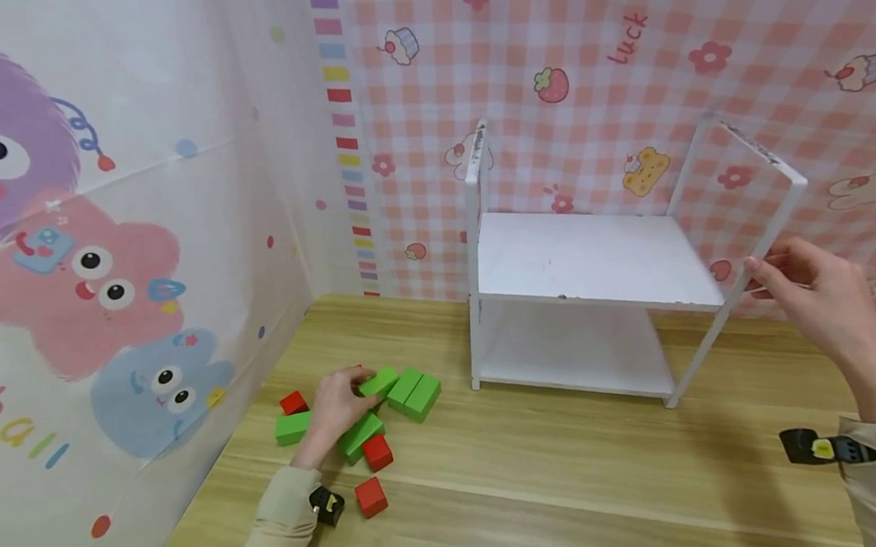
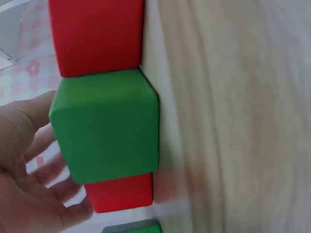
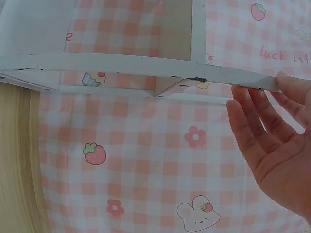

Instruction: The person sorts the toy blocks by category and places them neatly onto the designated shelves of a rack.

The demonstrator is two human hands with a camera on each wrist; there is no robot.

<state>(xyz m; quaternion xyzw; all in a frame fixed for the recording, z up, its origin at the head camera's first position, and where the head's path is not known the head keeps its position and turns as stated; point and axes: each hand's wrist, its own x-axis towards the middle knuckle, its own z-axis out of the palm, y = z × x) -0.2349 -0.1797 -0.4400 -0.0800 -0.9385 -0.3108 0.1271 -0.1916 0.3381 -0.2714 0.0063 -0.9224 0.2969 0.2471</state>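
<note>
At the left of the head view, my left hand (image 1: pixel 338 403) reaches into a cluster of wooden blocks. Its thumb and fingers lie about the near end of a green block (image 1: pixel 381 380). In the left wrist view, a nearer green block (image 2: pixel 107 128) and a red block (image 2: pixel 97 36) hide the fingertips. My right hand (image 1: pixel 826 294) pinches the right front post of a white two-tier shelf (image 1: pixel 571 258). Thumb and fingers lie on opposite sides of that post (image 3: pixel 243 78) in the right wrist view. Both shelf boards are bare.
Two green blocks (image 1: pixel 414 393) lie side by side left of the shelf. Around my left hand are a red cube (image 1: pixel 371 497), another red block (image 1: pixel 377 453) and a green block (image 1: pixel 293 428). A checked cloth (image 1: pixel 418 184) hangs behind the wooden table (image 1: pixel 538 475).
</note>
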